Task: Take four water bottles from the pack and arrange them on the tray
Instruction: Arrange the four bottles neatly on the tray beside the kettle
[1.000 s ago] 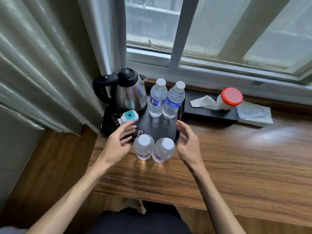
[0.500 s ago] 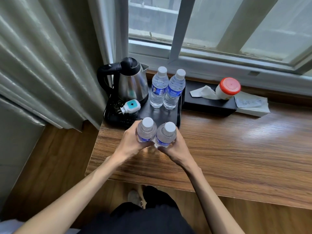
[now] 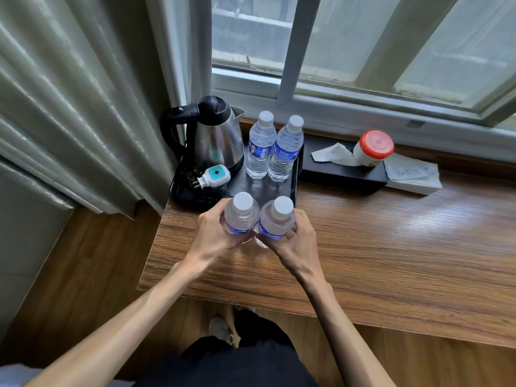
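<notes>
- The left hand (image 3: 216,236) is wrapping its fingers (image 3: 223,212) around one water bottle (image 3: 241,216), gripping it tight.
- The right hand (image 3: 293,241) is gripping a second bottle (image 3: 277,223) the same way.
- These two bottles are standing up straight and touching each other, side by side, at the near edge of the black tray (image 3: 293,182). I cannot tell if they are resting on something or lifted up.
- Two more bottles (image 3: 275,148) are standing on the far part of the tray, close together.
- A shiny kettle (image 3: 215,138) is sitting on the tray just left of them, with a small white plug (image 3: 213,177) lying in front of it.
- The tray is sitting on the left end of the wooden tabletop (image 3: 391,247), by the window.
- A black tissue box (image 3: 340,174) is sitting just right of the tray, with a red-lidded jar (image 3: 372,148) on top.
</notes>
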The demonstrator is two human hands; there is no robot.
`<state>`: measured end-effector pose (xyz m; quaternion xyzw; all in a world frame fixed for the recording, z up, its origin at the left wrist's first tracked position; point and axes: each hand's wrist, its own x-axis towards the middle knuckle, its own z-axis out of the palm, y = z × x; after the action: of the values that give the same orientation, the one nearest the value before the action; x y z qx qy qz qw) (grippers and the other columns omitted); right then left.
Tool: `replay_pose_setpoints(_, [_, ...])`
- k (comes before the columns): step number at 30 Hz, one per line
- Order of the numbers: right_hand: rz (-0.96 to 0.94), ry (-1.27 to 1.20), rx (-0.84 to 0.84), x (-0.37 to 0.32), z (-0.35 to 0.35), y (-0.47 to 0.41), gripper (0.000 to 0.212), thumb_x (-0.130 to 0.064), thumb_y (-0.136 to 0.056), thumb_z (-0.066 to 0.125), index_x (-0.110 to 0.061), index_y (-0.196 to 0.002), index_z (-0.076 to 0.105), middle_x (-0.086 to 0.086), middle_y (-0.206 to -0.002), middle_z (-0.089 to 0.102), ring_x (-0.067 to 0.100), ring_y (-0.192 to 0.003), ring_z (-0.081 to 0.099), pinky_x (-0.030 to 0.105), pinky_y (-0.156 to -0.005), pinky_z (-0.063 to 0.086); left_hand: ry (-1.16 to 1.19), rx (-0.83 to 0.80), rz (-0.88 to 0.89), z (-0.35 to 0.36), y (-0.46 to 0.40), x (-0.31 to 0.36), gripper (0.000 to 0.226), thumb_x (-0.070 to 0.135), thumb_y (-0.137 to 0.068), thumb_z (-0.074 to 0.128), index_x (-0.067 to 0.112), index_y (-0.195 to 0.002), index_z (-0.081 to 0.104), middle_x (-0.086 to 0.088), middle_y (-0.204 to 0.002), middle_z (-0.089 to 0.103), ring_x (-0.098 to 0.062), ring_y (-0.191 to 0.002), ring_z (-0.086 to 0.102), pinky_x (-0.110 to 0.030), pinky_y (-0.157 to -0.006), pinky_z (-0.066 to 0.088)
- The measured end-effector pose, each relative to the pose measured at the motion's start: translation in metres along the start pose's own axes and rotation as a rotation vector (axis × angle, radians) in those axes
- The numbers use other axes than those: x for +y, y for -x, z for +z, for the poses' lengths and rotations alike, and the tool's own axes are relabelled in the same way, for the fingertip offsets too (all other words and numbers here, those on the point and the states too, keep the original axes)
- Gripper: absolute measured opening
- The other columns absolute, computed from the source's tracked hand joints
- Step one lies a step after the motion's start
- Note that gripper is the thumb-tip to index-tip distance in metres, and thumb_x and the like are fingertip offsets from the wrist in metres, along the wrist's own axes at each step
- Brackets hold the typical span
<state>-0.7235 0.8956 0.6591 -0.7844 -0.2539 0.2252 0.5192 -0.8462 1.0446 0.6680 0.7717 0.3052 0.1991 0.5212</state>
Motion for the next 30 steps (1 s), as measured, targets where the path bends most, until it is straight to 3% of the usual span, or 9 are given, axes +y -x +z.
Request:
replay_pose_setpoints(2, [-0.018, -0.008, 0.023, -0.006, -0.005, -0.006, 0.072, -0.038, -0.063, 0.093, -0.020, -0.125, 0.062, -0.007, -0.118, 0.059, 0.003, -0.109, 0.063, 0.023, -0.093, 0.056, 0.016, 0.015, 0.018, 0.000, -0.007, 0.008, 0.066, 0.026, -0.058, 0.096, 0.015, -0.116, 0.066, 0.010, -0.101, 0.074, 0.004, -0.091, 0.069, -0.015, -0.082, 0.055])
replay_pose_setpoints(7, [-0.057, 0.050, 0.094, -0.015, -0.011, -0.036, 0.071, -0.046, -0.060, 0.090, -0.021, -0.121, 0.064, -0.007, -0.116, 0.061, 0.010, -0.108, 0.065, 0.038, -0.090, 0.059, 0.056, 0.060, 0.043, 0.003, -0.041, 0.024, 0.075, 0.032, -0.056, 0.096, 0.014, -0.121, 0.063, 0.006, -0.110, 0.074, -0.006, -0.101, 0.071, -0.031, -0.092, 0.059])
replay_pose_setpoints(10, [-0.073, 0.096, 0.153, -0.020, -0.011, -0.056, 0.065, -0.052, -0.061, 0.088, -0.021, -0.114, 0.066, -0.010, -0.108, 0.062, 0.012, -0.103, 0.065, 0.038, -0.087, 0.058, 0.026, 0.074, 0.072, 0.007, -0.064, 0.028, 0.065, 0.034, -0.055, 0.095, 0.024, -0.111, 0.064, 0.012, -0.105, 0.071, -0.008, -0.100, 0.071, -0.040, -0.090, 0.059])
replay_pose_setpoints(14, [-0.110, 0.182, 0.205, -0.026, -0.009, -0.079, 0.055, -0.054, -0.065, 0.087, -0.020, -0.104, 0.067, -0.015, -0.097, 0.059, 0.015, -0.098, 0.058, 0.037, -0.086, 0.051, -0.054, 0.138, 0.074, 0.016, -0.090, 0.028, 0.062, 0.036, -0.054, 0.094, 0.022, -0.109, 0.068, -0.001, -0.108, 0.059, -0.010, -0.102, 0.061, -0.036, -0.090, 0.058])
replay_pose_setpoints(17, [-0.075, 0.132, 0.221, -0.023, -0.006, -0.094, 0.062, -0.052, -0.062, 0.088, -0.020, -0.111, 0.067, -0.009, -0.104, 0.069, 0.016, -0.098, 0.064, 0.044, -0.086, 0.055, -0.106, 0.129, 0.049, 0.021, -0.108, 0.019, 0.063, 0.042, -0.053, 0.094, 0.020, -0.107, 0.070, 0.000, -0.100, 0.059, -0.014, -0.097, 0.061, -0.040, -0.087, 0.057])
replay_pose_setpoints(20, [-0.057, 0.104, 0.225, -0.021, -0.004, -0.105, 0.057, -0.045, -0.062, 0.091, -0.021, -0.109, 0.067, -0.007, -0.102, 0.074, 0.008, -0.090, 0.069, 0.037, -0.079, 0.058, -0.069, 0.139, 0.012, 0.026, -0.117, 0.007, 0.070, 0.046, -0.051, 0.094, 0.021, -0.110, 0.066, 0.003, -0.105, 0.064, -0.014, -0.102, 0.064, -0.044, -0.087, 0.058])
replay_pose_setpoints(23, [-0.051, 0.086, 0.257, -0.016, 0.000, -0.110, 0.061, -0.046, -0.062, 0.091, -0.022, -0.112, 0.067, -0.008, -0.105, 0.074, 0.006, -0.093, 0.068, 0.035, -0.082, 0.058, 0.017, 0.163, -0.017, 0.034, -0.121, 0.001, 0.076, 0.037, -0.051, 0.096, 0.019, -0.113, 0.056, 0.005, -0.110, 0.068, -0.012, -0.104, 0.066, -0.045, -0.090, 0.058])
replay_pose_setpoints(26, [-0.056, 0.106, 0.295, -0.006, 0.006, -0.111, 0.070, -0.042, -0.061, 0.092, -0.016, -0.119, 0.065, -0.021, -0.108, 0.061, 0.014, -0.108, 0.061, 0.036, -0.091, 0.054, 0.035, 0.162, -0.034, 0.040, -0.124, -0.006, 0.074, 0.039, -0.052, 0.095, 0.022, -0.112, 0.054, 0.005, -0.110, 0.068, -0.014, -0.104, 0.067, -0.046, -0.091, 0.057])
replay_pose_setpoints(30, [-0.076, 0.114, 0.309, -0.002, 0.008, -0.116, 0.067, -0.029, -0.061, 0.094, -0.011, -0.118, 0.065, -0.026, -0.102, 0.045, 0.016, -0.110, 0.055, 0.017, -0.090, 0.048, 0.009, 0.157, -0.015, 0.044, -0.128, -0.015, 0.075, 0.042, -0.054, 0.095, 0.023, -0.115, 0.055, 0.004, -0.116, 0.061, -0.015, -0.109, 0.064, -0.045, -0.093, 0.056])
